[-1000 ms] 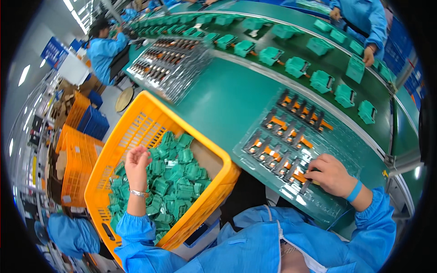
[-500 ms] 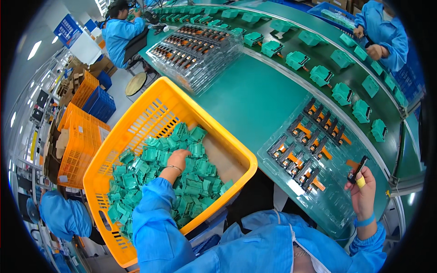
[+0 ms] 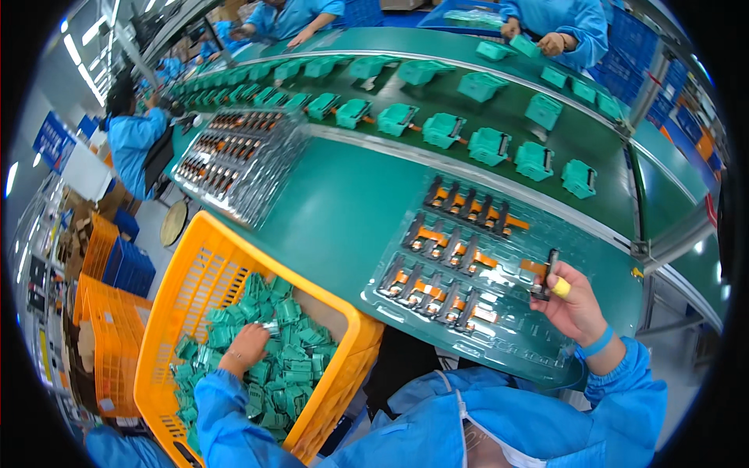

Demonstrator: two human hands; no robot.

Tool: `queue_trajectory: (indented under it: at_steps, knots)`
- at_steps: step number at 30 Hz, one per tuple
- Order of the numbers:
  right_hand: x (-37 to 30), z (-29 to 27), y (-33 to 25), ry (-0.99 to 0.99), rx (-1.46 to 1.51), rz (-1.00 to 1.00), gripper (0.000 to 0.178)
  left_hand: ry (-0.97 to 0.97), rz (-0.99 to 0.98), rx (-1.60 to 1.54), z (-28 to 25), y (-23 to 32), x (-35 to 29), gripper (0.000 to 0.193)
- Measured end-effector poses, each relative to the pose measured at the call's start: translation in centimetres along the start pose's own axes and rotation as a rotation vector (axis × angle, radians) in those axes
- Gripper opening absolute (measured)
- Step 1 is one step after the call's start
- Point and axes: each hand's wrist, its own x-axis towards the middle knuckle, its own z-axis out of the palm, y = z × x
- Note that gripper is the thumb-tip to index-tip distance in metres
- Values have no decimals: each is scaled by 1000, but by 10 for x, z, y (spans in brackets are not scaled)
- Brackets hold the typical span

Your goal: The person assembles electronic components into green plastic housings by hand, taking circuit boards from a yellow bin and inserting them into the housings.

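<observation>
My left hand (image 3: 248, 345) is down in the yellow basket (image 3: 355, 327), among a heap of green plastic housings (image 3: 292, 378). Its fingers are curled closed at one shiny green housing (image 3: 271, 327), whose far side is partly hidden by the hand. Over the right end of the clear tray (image 3: 507, 331), my right hand (image 3: 576, 308) pinches a small black part with an orange flex strip (image 3: 537, 269). That hand has a yellow finger cover and a blue wrist band. Similar black and orange parts (image 3: 437, 246) lie in rows in the tray.
Stacked clear trays (image 3: 234, 164) of parts stand at the bench's far left. Beyond the bench, green housings (image 3: 445, 129) line the conveyor (image 3: 608, 222). Co-workers (image 3: 566, 31) in blue sit across and to the left. Orange crates (image 3: 117, 351) stand left of the basket.
The view has turned, so the bench and basket sit lower and further left. My left hand stays in the basket, its fingers now at a shiny housing. My right hand still holds the black part.
</observation>
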Motion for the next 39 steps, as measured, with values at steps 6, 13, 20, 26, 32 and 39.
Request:
queue_trajectory:
  at_steps: [6, 13, 20, 26, 32, 39]
  knots:
    - [6, -6, -1, 7, -32, -3, 12, 698, -812, -579, -3, -20, -55, 32]
    - [12, -9, -6, 42, -20, -67, 11, 897, -466, -1961, -167, 104, 40, 23]
    - [-8, 14, -25, 12, -250, -292, 11, 277, -130, -2221, -223, 243, 153, 34]
    - [-17, 32, -31, -71, -577, -551, 15, 335, -103, -1986, -209, 283, 182, 34]
    - [-6, 28, -24, -18, -868, -538, 16, 329, -89, -1878, -211, 303, 189, 36]
    - [4, 23, -27, -28, -1103, -542, 15, 283, -56, -1854, -213, 313, 194, 35]
